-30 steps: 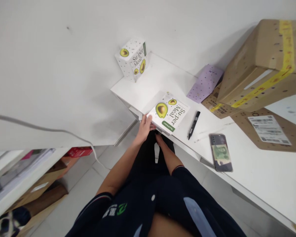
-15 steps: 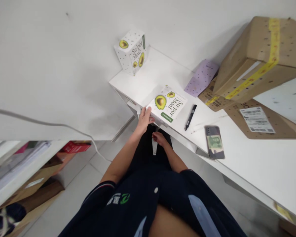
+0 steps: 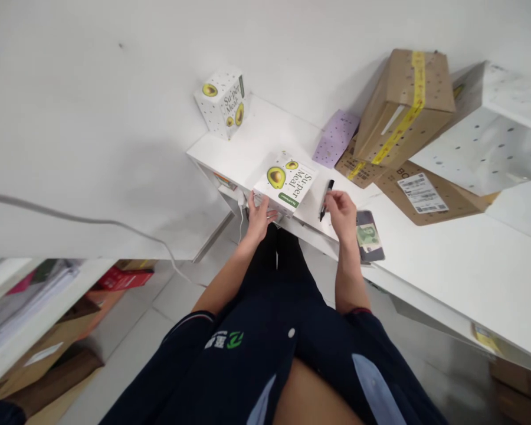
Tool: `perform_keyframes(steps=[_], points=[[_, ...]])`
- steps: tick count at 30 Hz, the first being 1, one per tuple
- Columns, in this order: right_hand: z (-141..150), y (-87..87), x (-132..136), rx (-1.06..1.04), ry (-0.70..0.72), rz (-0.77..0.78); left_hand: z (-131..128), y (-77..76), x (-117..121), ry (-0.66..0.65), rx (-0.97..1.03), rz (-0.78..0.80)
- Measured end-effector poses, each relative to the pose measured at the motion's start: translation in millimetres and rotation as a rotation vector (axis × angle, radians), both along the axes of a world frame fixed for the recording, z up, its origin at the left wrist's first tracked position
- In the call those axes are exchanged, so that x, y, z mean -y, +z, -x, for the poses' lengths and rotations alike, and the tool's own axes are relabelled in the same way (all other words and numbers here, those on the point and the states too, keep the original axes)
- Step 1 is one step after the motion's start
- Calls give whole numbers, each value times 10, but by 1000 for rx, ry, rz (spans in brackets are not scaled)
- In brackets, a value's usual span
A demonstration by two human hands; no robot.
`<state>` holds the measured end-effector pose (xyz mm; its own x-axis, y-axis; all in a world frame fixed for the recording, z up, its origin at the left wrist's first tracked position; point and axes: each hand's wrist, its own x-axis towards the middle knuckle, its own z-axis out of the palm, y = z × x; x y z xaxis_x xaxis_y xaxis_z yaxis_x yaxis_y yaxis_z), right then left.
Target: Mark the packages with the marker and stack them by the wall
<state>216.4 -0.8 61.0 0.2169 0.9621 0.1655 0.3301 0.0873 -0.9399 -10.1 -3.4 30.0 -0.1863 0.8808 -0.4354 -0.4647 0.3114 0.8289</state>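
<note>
My left hand point(image 3: 257, 215) grips the near left edge of a white avocado-print "Su-per Meal" box point(image 3: 285, 183) that lies flat at the front of the white table point(image 3: 446, 277). My right hand point(image 3: 341, 213) hovers over the table edge with its fingers spread and curled, right beside the lower end of a black marker point(image 3: 326, 199); I cannot make out a grip on it. A dark phone point(image 3: 369, 236) with a green banknote in its case lies just right of that hand. A second, upright box of the same print point(image 3: 222, 104) stands at the table's far left corner.
A purple dotted sheet point(image 3: 335, 138) leans at the wall. Brown cardboard cartons point(image 3: 402, 106) with yellow tape are stacked at the back right, beside a large white dotted sheet point(image 3: 482, 147). Shelves with boxes point(image 3: 48, 319) stand at lower left. A grey cable point(image 3: 92, 223) crosses the wall.
My right hand has come up from below the table edge to the marker. The left hand has kept its hold on the flat box. The view has shifted right.
</note>
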Motion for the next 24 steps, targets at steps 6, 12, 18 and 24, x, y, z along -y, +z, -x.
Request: perform_keyframes(steps=[6,12,18,24], points=[[92,-376,-936,208,69,-103,-26,-13,35,50,63,9],[165,-504,-613,206,58,-29,23,-35,87,72,71,21],[330,-351,208,312,-84,58,126,-40,197,31,41,-31],[401,-240,480,327,-102,88,249,-67,186,-118,16,-69]])
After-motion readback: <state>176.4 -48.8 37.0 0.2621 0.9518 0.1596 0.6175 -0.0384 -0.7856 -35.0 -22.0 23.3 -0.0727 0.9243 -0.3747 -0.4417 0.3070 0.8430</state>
